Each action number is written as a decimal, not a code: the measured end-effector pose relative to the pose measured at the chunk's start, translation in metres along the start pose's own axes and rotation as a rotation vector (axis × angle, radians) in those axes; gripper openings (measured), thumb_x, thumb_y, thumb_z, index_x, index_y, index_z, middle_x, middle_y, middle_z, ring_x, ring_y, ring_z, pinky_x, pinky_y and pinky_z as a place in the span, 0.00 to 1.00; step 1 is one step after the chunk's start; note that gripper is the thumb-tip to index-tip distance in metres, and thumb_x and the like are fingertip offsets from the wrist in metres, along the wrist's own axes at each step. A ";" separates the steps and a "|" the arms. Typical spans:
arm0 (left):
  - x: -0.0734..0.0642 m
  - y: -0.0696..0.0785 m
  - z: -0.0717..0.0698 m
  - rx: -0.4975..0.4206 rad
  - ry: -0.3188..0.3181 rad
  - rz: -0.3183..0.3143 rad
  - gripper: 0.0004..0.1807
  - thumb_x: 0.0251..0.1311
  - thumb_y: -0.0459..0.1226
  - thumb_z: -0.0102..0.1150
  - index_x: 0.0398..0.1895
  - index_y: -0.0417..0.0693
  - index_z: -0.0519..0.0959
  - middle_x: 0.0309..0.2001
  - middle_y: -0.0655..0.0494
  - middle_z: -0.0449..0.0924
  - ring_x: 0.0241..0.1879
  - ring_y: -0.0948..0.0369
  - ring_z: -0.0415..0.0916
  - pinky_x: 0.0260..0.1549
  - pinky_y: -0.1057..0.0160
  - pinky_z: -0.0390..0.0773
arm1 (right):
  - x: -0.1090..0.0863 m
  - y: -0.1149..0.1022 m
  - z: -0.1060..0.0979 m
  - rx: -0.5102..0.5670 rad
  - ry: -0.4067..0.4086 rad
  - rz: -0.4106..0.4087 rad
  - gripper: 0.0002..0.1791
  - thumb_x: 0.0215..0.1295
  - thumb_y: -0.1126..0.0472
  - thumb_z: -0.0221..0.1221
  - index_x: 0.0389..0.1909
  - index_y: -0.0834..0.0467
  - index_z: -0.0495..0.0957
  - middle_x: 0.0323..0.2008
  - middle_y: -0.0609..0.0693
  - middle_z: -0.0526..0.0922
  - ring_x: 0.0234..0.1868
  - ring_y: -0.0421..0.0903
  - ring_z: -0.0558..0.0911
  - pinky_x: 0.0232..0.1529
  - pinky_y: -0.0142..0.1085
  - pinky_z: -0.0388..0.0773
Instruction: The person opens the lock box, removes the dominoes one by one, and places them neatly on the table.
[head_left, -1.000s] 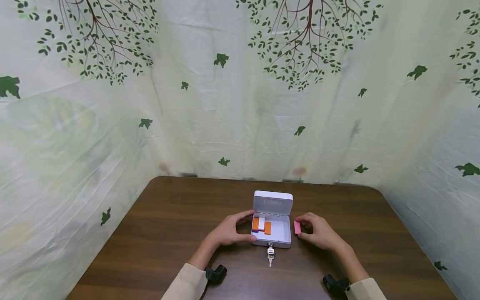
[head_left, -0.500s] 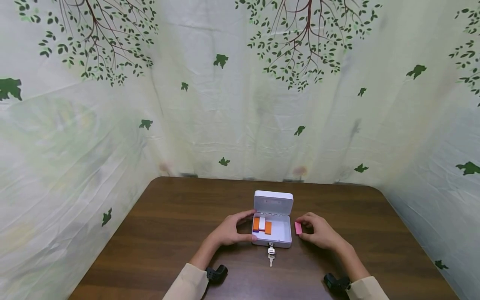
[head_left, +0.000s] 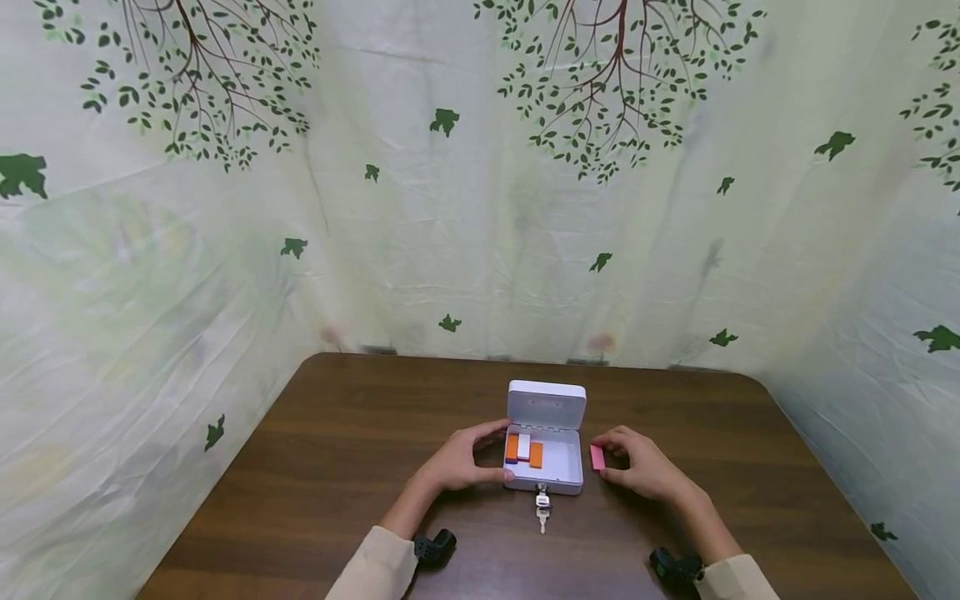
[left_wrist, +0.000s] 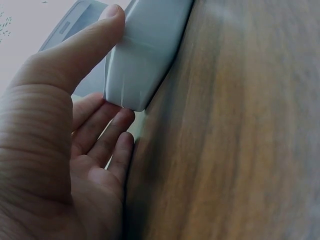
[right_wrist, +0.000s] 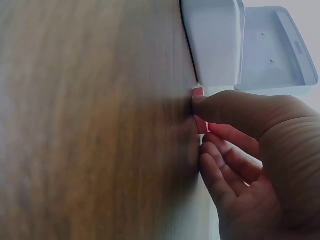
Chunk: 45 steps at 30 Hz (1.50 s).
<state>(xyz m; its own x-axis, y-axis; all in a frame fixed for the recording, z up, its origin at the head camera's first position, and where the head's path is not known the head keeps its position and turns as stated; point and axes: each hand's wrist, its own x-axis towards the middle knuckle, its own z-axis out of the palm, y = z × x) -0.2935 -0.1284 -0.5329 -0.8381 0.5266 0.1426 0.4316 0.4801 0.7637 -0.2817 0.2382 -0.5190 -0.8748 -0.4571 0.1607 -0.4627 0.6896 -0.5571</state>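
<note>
Your left hand [head_left: 459, 463] grips white box [head_left: 558, 487] by left-side corners, thumb and fingers spread, probably for steadiness; your right hand [head_left: 637, 467] pinches pink block [head_left: 597, 457] just right of box, perhaps for fine control

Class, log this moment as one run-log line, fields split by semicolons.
left hand grips white box; right hand pinches pink block beside box; lid open; orange blocks, white block inside; key at box front

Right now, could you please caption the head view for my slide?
Left grip holds an open white lockbox containing orange and white pieces; right grip pinches a pink piece beside it.
</note>
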 end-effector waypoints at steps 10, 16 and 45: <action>0.000 -0.002 -0.001 0.001 0.000 -0.002 0.48 0.53 0.59 0.75 0.77 0.62 0.66 0.73 0.59 0.71 0.71 0.58 0.71 0.72 0.49 0.70 | -0.001 -0.005 -0.002 0.044 -0.005 0.030 0.25 0.60 0.55 0.73 0.58 0.56 0.81 0.53 0.49 0.82 0.52 0.49 0.81 0.56 0.49 0.81; 0.001 -0.002 -0.001 0.002 -0.009 -0.004 0.48 0.53 0.60 0.75 0.77 0.63 0.66 0.73 0.59 0.72 0.71 0.57 0.71 0.72 0.49 0.69 | -0.003 -0.007 -0.001 0.070 0.013 0.038 0.26 0.62 0.56 0.72 0.59 0.58 0.80 0.54 0.51 0.83 0.53 0.50 0.82 0.57 0.49 0.82; 0.000 0.000 0.000 -0.018 -0.012 0.006 0.49 0.53 0.58 0.76 0.78 0.58 0.66 0.74 0.58 0.71 0.71 0.57 0.71 0.72 0.48 0.69 | 0.006 -0.033 0.003 0.121 0.143 -0.019 0.18 0.65 0.60 0.70 0.55 0.56 0.83 0.51 0.50 0.85 0.48 0.51 0.86 0.53 0.51 0.85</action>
<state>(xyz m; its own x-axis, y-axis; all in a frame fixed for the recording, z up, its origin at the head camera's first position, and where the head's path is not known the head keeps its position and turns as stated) -0.2937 -0.1286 -0.5326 -0.8315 0.5377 0.1394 0.4300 0.4642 0.7743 -0.2713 0.2108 -0.5018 -0.8813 -0.3793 0.2818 -0.4666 0.6050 -0.6452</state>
